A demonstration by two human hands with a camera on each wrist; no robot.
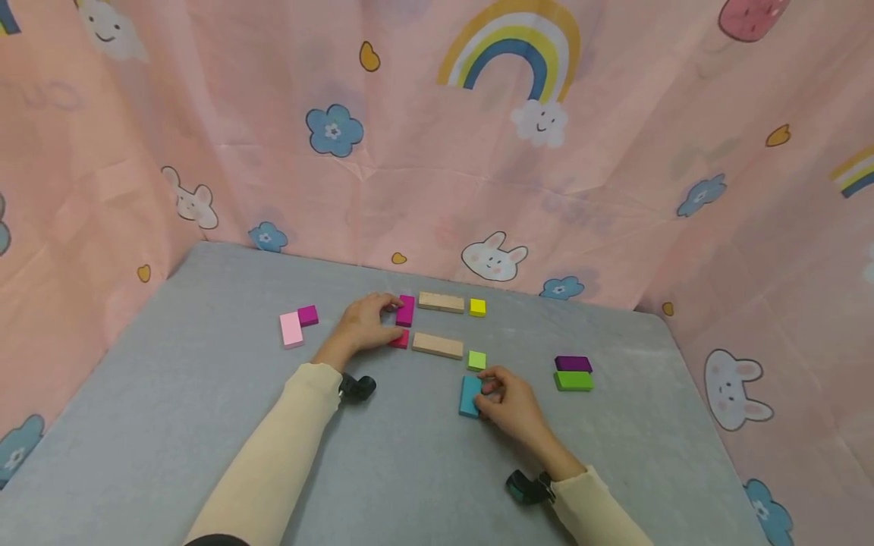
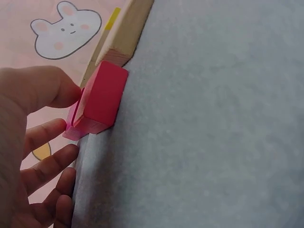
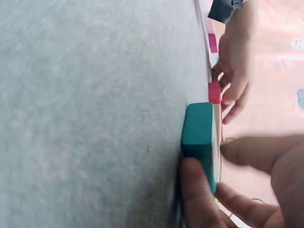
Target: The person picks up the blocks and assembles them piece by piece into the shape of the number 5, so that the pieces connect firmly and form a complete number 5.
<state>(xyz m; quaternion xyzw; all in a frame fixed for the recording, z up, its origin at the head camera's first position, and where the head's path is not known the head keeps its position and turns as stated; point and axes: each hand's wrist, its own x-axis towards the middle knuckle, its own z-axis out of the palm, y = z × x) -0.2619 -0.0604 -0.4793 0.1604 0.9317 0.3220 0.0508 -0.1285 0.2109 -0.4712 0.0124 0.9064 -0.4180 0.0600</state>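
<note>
My left hand is at the left end of the block rows. Its index finger is by the magenta block, its thumb by the red block; thumb and index stay apart, the other fingers loosely bent. Wooden blocks lie just right of these. My right hand is at the right side of the blue block, one digit touching its side in the right wrist view, another, blurred, held over it. A lime block sits just beyond the blue one.
The yellow block ends the far row. Further left, a light pink block touches a purple-magenta block. Over to the right, a dark purple block lies against a green block. A pink patterned curtain borders the grey table.
</note>
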